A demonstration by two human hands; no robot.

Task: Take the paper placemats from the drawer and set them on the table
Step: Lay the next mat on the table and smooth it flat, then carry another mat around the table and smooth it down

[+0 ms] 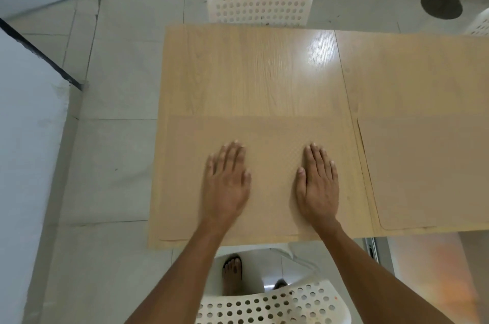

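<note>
A tan paper placemat (270, 138) lies flat on the near left part of the light wooden table (251, 66). My left hand (227, 183) and my right hand (317, 183) rest palm down on it, fingers stretched out and slightly apart, holding nothing. A second tan placemat (428, 170) lies flat on the near right part of the table, beside the first. The open drawer (423, 270) shows under the table's front edge at the right, its inside blurred.
A white perforated chair (260, 4) stands at the table's far side, another (272, 305) right below me at the near edge, a third (480, 24) at the far right. Grey tiled floor (111, 164) lies left of the table. A white wall is at far left.
</note>
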